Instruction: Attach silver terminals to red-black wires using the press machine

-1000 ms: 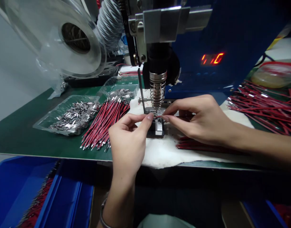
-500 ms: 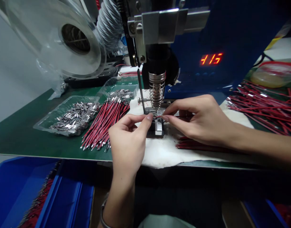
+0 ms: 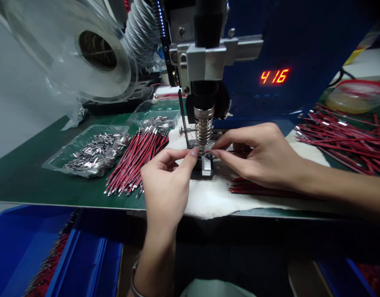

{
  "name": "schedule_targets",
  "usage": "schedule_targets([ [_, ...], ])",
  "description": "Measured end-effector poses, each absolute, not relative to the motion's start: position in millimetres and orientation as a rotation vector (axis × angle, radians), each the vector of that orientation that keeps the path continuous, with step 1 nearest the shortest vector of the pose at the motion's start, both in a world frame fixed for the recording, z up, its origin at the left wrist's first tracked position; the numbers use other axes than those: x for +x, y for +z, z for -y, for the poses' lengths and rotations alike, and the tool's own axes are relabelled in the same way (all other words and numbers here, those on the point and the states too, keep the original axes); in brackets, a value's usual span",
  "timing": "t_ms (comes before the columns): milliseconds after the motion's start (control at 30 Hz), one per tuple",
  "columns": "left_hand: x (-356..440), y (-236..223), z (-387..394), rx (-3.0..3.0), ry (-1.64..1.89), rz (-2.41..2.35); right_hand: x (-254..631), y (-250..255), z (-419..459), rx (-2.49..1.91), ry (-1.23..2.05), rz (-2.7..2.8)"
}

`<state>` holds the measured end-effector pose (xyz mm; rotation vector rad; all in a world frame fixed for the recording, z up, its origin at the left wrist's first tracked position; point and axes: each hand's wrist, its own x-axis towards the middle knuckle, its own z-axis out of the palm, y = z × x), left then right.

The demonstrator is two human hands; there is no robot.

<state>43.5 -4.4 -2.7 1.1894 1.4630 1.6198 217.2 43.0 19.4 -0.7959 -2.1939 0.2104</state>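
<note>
My left hand (image 3: 168, 175) has thumb and forefinger pinched together at the left of a small black fixture (image 3: 205, 165) with a bright metal block. What that pinch holds is too small and covered to make out. On the fixture's other side, my right hand (image 3: 255, 154) pinches a thin red-and-black wire (image 3: 211, 151), mostly hidden by the fingers. Between the two hands, the spring-wrapped tip (image 3: 203, 126) of a blue bench machine (image 3: 245, 93) reaches down to the fixture. Its red display reads 416.
Left of my hands, a clear tray (image 3: 93, 154) holds small metal parts beside a bundle of red-and-black wires (image 3: 137, 161). More wires (image 3: 347, 140) lie at the right. A white cloth (image 3: 205, 202) covers the table's front edge; a blue bin (image 3: 19, 243) sits below.
The machine's head has come down, bringing its spring-wrapped tip lower between my fingers. The display's last digit changed from 5 to 6. Both hands keep their pinch and place.
</note>
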Motion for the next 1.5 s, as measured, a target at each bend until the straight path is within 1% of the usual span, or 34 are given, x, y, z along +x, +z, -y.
schedule_targets([
  [1000,42.6,-1.6,4.5,1.187,1.585,-1.479,218.0,19.4,-41.1,-0.875,0.25,2.201],
  [1500,44.1,-0.2,5.0,1.189,1.59,-1.479,217.9,19.4,-42.2,-0.827,0.221,2.206],
])
